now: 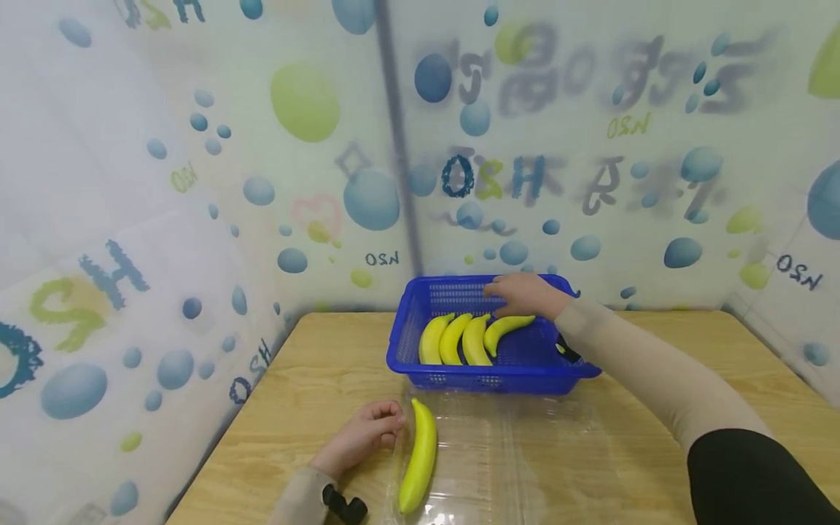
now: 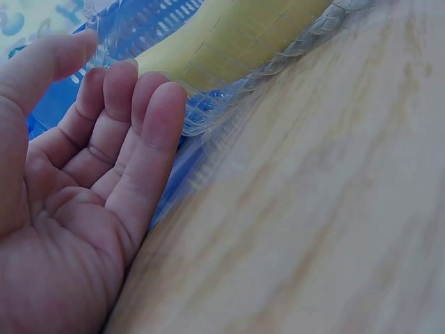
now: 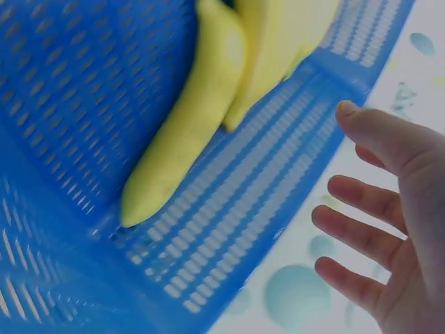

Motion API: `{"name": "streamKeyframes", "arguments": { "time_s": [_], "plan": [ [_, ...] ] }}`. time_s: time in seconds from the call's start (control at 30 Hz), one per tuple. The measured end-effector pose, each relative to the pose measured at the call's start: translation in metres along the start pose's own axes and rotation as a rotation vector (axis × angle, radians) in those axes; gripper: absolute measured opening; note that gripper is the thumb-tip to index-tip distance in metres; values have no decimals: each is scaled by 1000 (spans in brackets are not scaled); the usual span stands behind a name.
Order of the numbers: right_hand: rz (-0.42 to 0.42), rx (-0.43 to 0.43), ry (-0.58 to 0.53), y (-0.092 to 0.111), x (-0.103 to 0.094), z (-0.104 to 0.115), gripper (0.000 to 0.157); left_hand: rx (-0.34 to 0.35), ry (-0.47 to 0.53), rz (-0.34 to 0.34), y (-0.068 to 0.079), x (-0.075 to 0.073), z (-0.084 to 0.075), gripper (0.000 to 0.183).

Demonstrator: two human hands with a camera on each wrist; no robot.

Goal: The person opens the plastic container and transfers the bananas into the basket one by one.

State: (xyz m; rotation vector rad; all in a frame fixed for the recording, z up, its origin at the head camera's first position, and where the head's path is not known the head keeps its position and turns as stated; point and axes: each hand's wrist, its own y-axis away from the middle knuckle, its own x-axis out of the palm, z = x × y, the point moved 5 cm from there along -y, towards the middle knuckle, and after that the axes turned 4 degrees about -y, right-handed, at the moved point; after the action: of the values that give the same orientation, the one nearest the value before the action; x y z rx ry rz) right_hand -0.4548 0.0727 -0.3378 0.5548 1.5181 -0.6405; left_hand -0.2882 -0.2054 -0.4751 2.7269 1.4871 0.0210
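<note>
A yellow banana (image 1: 420, 459) lies lengthwise at the left side of a clear plastic container (image 1: 472, 452) on the table. My left hand (image 1: 370, 432) is beside that container's left edge, fingers loosely bent; in the left wrist view the fingertips (image 2: 163, 115) are at its clear wall. Whether they press on it is hard to tell. Behind stands a blue basket (image 1: 485, 379) with several bananas (image 1: 453, 339) in it, one curved banana (image 1: 505, 329) lying apart at the right. Above the basket's back part reaches my right hand (image 1: 530, 293), its fingers spread and holding nothing in the right wrist view.
The wooden table (image 1: 328, 357) meets a printed curtain (image 1: 315, 219) close behind the basket, with another curtain side (image 1: 164, 313) along the left. The basket's raised rim (image 1: 394, 343) stands directly behind the clear container.
</note>
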Motion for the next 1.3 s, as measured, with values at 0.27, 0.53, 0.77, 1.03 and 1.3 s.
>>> {"name": "streamKeyframes", "arguments": {
  "time_s": [0.27,0.53,0.77,1.03,1.3],
  "plan": [
    [-42,-92,-41,14,-30,40,33,-12,-1,3,2,2,-3,8],
    [-83,-247,-54,22,-41,83,35,-31,3,-8,4,4,1,8],
    [-97,-425,-7,35,-34,141,35,9,33,13,2,3,0,10],
    [-82,-651,80,57,-11,205,37,32,31,45,1,3,-2,15],
    [-93,-853,77,64,29,233,37,37,26,59,-1,3,-2,14]
  ]
}}
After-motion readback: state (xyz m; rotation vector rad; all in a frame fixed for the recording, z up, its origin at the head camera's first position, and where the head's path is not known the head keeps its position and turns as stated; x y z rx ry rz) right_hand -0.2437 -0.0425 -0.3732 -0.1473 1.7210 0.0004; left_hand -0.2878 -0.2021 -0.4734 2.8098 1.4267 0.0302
